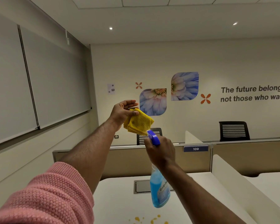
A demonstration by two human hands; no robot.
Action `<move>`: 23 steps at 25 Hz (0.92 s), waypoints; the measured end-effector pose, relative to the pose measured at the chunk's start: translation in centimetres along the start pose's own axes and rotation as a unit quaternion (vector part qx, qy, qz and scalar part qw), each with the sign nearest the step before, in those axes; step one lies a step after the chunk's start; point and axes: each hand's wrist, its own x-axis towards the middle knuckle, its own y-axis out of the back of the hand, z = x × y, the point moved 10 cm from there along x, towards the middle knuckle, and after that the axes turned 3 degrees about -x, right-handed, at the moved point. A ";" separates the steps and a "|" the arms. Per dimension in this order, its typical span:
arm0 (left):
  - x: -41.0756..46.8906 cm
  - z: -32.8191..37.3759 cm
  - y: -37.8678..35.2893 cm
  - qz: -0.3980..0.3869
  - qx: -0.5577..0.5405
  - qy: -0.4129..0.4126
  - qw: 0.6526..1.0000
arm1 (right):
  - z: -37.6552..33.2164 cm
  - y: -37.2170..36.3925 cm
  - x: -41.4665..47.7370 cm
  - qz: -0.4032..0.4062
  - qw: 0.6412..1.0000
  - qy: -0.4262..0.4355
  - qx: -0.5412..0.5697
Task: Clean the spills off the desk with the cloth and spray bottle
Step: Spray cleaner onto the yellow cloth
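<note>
My left hand [123,111] is raised in front of me and holds a folded yellow cloth [139,122] by its upper edge. Just below it, my right hand [161,151] grips the neck of a spray bottle [159,188] with blue liquid, its blue nozzle [153,136] pointing up at the cloth and nearly touching it. Yellow-orange spill spots [149,219] lie on the white desk [120,199] at the bottom edge of the view.
A grey cable hatch [141,186] is set into the desk behind the bottle. Beige partitions [233,156] with a "109" label and a white divider [233,180] bound the desk. Black chairs [233,130] stand beyond. Blinds cover the left wall.
</note>
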 end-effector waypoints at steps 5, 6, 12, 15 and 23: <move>-0.9 -2.1 1.2 0.017 0.003 0.017 1.000 | -0.8 -1.2 -0.5 -0.005 1.000 0.013 0.026; -1.3 -2.7 1.6 0.021 0.002 0.022 1.000 | -0.9 -1.6 -0.7 -0.011 0.999 0.016 0.027; -4.9 -6.8 4.9 0.062 -0.005 0.061 0.996 | -1.3 -4.5 -2.8 -0.038 0.997 0.016 0.064; -7.3 -8.5 6.9 0.078 -0.003 0.080 0.994 | -1.7 -5.9 -3.9 -0.050 0.996 0.013 0.072; -16.4 -13.2 13.5 0.163 -0.001 0.141 0.976 | -2.5 -12.1 -9.1 -0.125 0.986 0.002 0.110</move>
